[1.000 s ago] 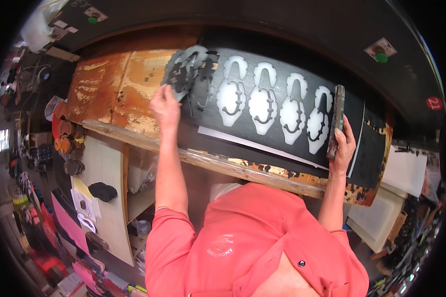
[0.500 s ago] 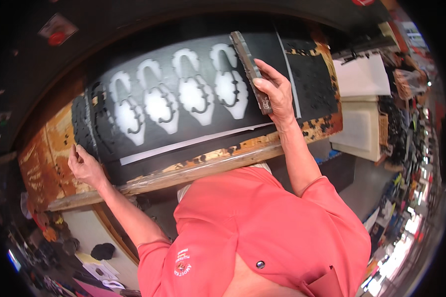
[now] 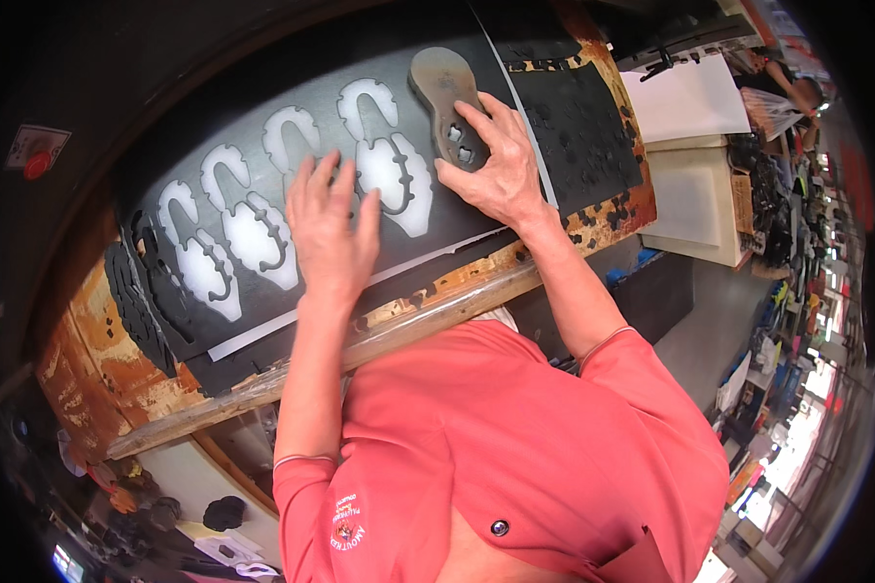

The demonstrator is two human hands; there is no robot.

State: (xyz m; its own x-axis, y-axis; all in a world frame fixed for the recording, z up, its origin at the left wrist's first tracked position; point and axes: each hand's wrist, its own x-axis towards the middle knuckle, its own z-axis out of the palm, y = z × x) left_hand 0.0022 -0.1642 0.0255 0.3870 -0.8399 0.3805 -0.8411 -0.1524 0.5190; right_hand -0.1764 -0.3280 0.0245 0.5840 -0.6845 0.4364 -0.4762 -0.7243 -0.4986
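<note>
A black sheet [image 3: 214, 155] lies across a worn wooden bench, with several sole-shaped holes [image 3: 262, 233] cut through it showing white beneath. My left hand [image 3: 329, 228] rests flat on the sheet, fingers spread, between two of the holes. My right hand [image 3: 496, 160] grips a brown sole-shaped cutting die [image 3: 439, 92] that lies flat on the sheet to the right of the last hole. A stack of black cut-out pieces [image 3: 131, 296] sits at the sheet's left end.
A wooden bar [image 3: 437, 311] runs along the bench's near edge. Perforated black scrap [image 3: 578, 126] lies right of the sheet. White sheets [image 3: 685, 97] and boards are stacked further right. Cluttered shelves stand along the right rim.
My left hand has moved from the sheet's left end to its middle. My right hand has laid the die flat near the right-most hole. The view has tilted.
</note>
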